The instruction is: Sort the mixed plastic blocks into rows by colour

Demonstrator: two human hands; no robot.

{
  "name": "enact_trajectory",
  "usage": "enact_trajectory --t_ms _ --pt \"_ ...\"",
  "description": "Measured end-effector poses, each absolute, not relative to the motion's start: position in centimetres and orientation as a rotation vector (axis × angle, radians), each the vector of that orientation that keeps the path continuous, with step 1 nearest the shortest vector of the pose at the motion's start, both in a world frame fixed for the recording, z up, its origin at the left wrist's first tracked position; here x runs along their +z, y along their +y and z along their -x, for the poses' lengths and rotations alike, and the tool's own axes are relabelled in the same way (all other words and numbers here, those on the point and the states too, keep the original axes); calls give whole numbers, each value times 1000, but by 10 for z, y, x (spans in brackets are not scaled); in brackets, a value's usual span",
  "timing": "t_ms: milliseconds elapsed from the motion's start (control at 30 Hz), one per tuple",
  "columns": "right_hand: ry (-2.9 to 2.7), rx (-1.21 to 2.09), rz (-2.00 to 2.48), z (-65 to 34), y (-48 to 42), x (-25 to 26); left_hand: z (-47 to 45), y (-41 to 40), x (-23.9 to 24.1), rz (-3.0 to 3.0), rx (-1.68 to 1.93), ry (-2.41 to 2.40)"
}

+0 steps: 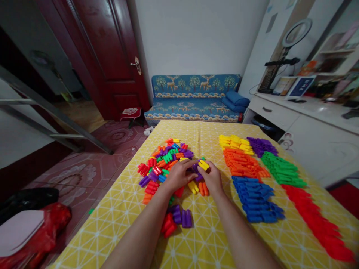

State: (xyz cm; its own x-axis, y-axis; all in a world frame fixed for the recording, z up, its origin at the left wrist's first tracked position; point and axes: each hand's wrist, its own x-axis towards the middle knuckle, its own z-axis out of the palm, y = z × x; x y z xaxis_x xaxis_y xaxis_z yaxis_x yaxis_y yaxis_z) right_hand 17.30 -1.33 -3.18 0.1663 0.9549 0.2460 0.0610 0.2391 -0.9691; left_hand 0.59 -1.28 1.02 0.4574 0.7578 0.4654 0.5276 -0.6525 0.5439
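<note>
1. Both hands meet at the near edge of the mixed pile (165, 160) of plastic pegs on the yellow-clothed worktop (196, 239). The right hand (212, 178) has its fingers closed on a yellow peg (203, 164), lifted just above the loose pieces.
2. The left hand (177, 175) lies on the pile beside it, fingers curled down among purple and orange pegs; whether they grip one I cannot tell (the knuckles hide the tips).
3. The step in hand looks like picking: one peg taken out of the jumble, the other hand steadying or searching.
4. To the right lie sorted rows: yellow row (235, 143), orange row (243, 163), purple row (262, 146), green row (282, 169), blue row (257, 200), red row (316, 218).
5. The next move would call for carrying the yellow peg over the orange row to the far yellow one, without brushing either out of line.
6. A few purple and red pegs (176, 219) sit near the forearms, apart from the pile.
</note>
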Motion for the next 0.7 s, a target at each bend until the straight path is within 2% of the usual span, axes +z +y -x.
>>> enact_trajectory --t_ms 200,500,700 --pt "-1224 997 1069 -168 -18 -25 -4 -12 9 -2267 985 1054" --pt "-1171 928 1122 -166 -18 -23 -5 -13 9 -2227 1086 880" --pt "-1262 887 1120 -163 -19 -23 -6 -13 7 -2136 1128 997"
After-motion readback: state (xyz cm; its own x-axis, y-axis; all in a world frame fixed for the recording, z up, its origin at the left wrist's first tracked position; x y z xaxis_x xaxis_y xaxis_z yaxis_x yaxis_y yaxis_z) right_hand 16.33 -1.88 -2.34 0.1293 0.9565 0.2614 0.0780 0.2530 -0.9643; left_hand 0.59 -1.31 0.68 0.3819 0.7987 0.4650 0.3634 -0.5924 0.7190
